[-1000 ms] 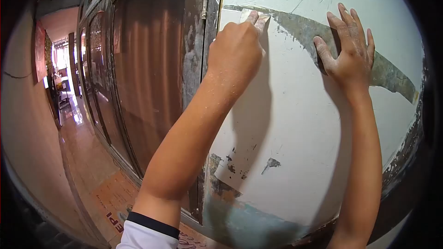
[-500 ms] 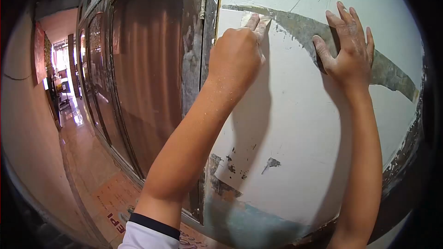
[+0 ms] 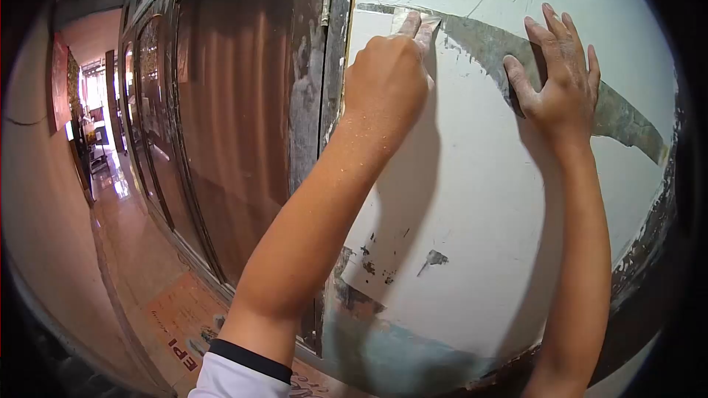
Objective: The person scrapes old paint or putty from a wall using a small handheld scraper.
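My left hand (image 3: 387, 70) is closed on a thin, flat putty scraper (image 3: 435, 22), its index and middle fingers stretched up along the blade. Most of the scraper is hidden behind the hand. The blade lies against the top edge of a white coated area (image 3: 472, 147) on the wall panel, where it meets a bare grey-brown strip (image 3: 476, 40). My right hand (image 3: 560, 74) rests with fingers spread over that strip, farther right, holding nothing. Whitish powder or paste coats the fingers of both hands.
Left of the panel stands a dark wooden frame with a hinge (image 3: 326, 1) and a curtained glass pane (image 3: 232, 103). A printed cardboard sheet (image 3: 181, 317) lies on the tiled floor (image 3: 136, 243) of a corridor. Dark chipped spots (image 3: 437, 258) mark the lower panel.
My left hand and the scraper have shifted slightly up and to the right along the strip's edge. My right hand stays in place on the panel.
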A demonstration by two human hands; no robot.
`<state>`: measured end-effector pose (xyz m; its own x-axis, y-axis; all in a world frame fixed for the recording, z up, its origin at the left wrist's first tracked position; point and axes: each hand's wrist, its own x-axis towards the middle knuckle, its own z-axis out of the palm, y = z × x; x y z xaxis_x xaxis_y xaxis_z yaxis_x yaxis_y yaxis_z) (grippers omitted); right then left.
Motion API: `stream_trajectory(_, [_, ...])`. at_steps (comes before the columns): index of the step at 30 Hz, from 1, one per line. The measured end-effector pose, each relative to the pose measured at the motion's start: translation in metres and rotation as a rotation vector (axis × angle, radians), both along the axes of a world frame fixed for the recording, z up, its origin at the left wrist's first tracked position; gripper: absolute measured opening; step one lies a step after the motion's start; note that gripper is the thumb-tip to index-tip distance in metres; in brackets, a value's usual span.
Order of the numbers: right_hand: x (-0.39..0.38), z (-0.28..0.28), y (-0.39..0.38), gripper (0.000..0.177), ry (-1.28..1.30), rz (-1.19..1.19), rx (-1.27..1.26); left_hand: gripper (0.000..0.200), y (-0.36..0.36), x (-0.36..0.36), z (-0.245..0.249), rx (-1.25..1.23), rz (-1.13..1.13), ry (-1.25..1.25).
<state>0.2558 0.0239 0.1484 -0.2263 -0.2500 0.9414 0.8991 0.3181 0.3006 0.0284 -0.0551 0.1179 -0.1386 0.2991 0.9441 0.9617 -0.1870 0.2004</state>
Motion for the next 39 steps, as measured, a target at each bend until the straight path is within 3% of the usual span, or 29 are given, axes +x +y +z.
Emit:
stream_trajectory(3, [0.001,0.0,0.003,0.052,-0.001,-0.008,0.015,0.026,0.012,-0.006,-0.013,0.217,-0.05,0.131])
stream_trajectory(5, [0.003,0.002,0.007,0.052,-0.003,-0.005,0.023,0.026,0.009,-0.007,-0.017,0.104,-0.043,0.098])
stream_trajectory(7, [0.003,0.002,0.009,0.052,-0.011,-0.003,0.029,0.054,0.008,-0.007,-0.02,0.026,0.013,0.039])
stream_trajectory(9, [0.003,0.003,0.008,0.052,-0.005,-0.022,0.021,0.054,0.006,-0.006,-0.024,0.013,-0.007,0.04])
stream_trajectory(11, [0.001,0.002,0.001,0.053,0.008,-0.016,0.008,0.054,0.012,-0.004,-0.033,0.22,-0.045,0.088])
stream_trajectory(13, [0.002,0.002,0.006,0.052,-0.002,-0.009,0.012,0.056,0.014,-0.003,-0.031,0.258,-0.076,0.074])
stream_trajectory(15, [0.003,0.003,0.008,0.052,-0.003,-0.015,0.014,0.056,0.012,0.0,-0.026,0.051,-0.011,-0.003])
stream_trajectory(21, [0.002,0.002,0.005,0.052,-0.011,-0.007,0.02,0.049,0.008,0.007,-0.015,0.101,-0.053,-0.033])
stream_trajectory(23, [0.002,-0.001,0.007,0.051,-0.024,-0.003,0.034,0.038,0.006,0.005,-0.011,-0.019,-0.025,-0.049])
stream_trajectory(24, [0.0,-0.004,0.001,0.051,-0.012,0.006,0.004,0.032,0.008,0.004,-0.013,0.111,-0.043,-0.007])
stream_trajectory(27, [0.001,-0.002,-0.001,0.052,-0.004,0.016,-0.007,0.045,0.004,0.001,-0.013,-0.025,0.012,-0.05])
stream_trajectory(34, [0.001,-0.002,0.0,0.053,-0.011,0.017,-0.031,0.047,0.003,0.001,-0.015,0.083,0.008,0.012])
stream_trajectory(39, [0.0,-0.003,-0.002,0.053,-0.01,0.005,-0.032,0.044,0.005,-0.002,-0.003,-0.047,0.071,-0.021])
